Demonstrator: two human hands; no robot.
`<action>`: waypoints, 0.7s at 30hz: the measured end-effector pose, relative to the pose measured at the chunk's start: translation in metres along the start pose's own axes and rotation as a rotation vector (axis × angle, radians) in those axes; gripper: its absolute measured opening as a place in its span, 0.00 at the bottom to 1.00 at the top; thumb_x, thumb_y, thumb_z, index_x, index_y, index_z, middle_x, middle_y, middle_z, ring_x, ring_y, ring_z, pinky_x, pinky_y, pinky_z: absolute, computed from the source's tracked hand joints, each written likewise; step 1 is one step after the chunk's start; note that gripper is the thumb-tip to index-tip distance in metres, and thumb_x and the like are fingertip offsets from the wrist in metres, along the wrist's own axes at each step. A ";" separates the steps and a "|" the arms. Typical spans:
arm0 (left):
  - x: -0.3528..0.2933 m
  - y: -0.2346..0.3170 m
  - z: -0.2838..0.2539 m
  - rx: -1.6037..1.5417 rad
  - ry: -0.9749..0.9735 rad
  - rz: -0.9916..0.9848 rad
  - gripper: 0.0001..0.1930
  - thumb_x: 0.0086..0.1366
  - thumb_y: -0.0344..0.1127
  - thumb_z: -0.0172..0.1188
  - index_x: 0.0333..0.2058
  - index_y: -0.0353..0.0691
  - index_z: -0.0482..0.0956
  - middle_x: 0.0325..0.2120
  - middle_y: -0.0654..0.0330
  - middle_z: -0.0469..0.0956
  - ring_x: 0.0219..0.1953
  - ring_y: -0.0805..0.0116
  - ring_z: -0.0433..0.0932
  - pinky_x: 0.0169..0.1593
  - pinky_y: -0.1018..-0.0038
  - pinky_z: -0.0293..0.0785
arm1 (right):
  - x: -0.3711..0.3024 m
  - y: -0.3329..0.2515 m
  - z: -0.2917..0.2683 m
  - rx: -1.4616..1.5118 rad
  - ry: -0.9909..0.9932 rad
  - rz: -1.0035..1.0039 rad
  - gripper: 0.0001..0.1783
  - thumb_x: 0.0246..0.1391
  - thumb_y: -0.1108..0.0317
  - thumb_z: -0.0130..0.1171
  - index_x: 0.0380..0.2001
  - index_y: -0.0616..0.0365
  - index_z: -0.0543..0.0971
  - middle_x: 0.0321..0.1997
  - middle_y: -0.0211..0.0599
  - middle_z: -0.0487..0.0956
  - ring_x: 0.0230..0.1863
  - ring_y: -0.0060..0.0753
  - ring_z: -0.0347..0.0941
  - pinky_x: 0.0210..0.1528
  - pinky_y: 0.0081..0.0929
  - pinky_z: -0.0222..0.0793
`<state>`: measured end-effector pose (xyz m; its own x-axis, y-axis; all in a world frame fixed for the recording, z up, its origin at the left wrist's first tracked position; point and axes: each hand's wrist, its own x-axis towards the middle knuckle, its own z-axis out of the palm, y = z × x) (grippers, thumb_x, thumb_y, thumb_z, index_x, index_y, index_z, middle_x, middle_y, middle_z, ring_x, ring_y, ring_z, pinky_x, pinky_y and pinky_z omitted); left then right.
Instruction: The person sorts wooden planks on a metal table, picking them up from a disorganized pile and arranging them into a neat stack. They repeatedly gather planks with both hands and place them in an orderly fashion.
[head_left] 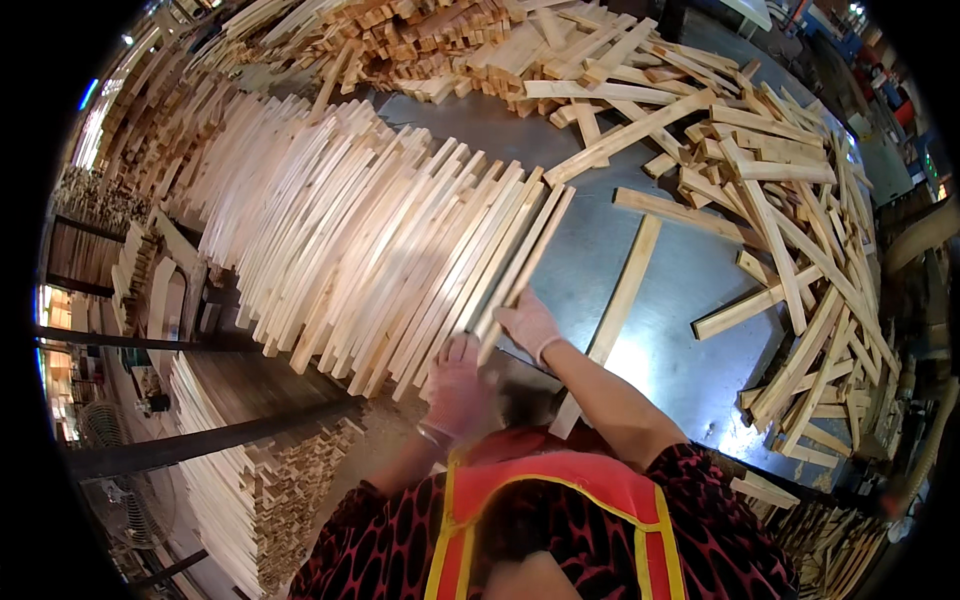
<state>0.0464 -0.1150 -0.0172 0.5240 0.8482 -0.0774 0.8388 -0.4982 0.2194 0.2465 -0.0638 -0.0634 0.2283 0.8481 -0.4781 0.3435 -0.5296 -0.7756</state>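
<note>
Long pale wooden strips stand side by side in a tight row (350, 240) that slants across the table. At its right end, a narrow gap sets a pair of strips (528, 262) apart from the others. My right hand (530, 322), in a light knitted glove, is closed on the near part of this pair. My left hand (457, 385), gloved too and slightly blurred, has its fingers laid against the near ends of the strips beside the gap. A single loose strip (628, 285) lies on the metal table to the right of my right hand.
The grey metal tabletop (570, 235) carries a jumbled heap of strips (790, 210) on the right and stacked pieces (420, 50) at the back. Below left, more strips (290, 490) are piled beside a dark metal bar (210, 440). A fan (105, 425) stands at the far left.
</note>
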 end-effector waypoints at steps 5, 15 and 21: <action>0.031 -0.037 0.013 0.125 0.042 0.004 0.41 0.59 0.50 0.67 0.68 0.38 0.67 0.66 0.47 0.68 0.70 0.44 0.64 0.72 0.50 0.60 | 0.006 0.020 -0.056 -0.101 0.288 -0.187 0.30 0.55 0.58 0.65 0.55 0.66 0.73 0.47 0.69 0.82 0.52 0.71 0.78 0.55 0.50 0.75; 0.057 0.027 0.032 0.055 0.171 0.290 0.42 0.60 0.50 0.68 0.67 0.31 0.66 0.53 0.47 0.75 0.49 0.48 0.78 0.52 0.54 0.76 | -0.026 0.049 -0.062 -0.143 0.167 -0.053 0.27 0.58 0.52 0.63 0.52 0.63 0.76 0.53 0.67 0.79 0.57 0.68 0.75 0.59 0.54 0.73; 0.085 0.048 0.048 0.093 -0.138 0.026 0.44 0.60 0.55 0.72 0.68 0.37 0.66 0.50 0.50 0.75 0.49 0.49 0.81 0.52 0.52 0.78 | 0.013 0.085 -0.254 -0.563 0.741 -0.430 0.16 0.54 0.56 0.60 0.40 0.54 0.80 0.42 0.52 0.81 0.50 0.60 0.77 0.54 0.52 0.74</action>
<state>0.1378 -0.0752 -0.0596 0.5555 0.8054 -0.2068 0.8315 -0.5395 0.1326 0.5102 -0.1015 -0.0308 0.4251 0.8475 0.3178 0.8633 -0.2742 -0.4237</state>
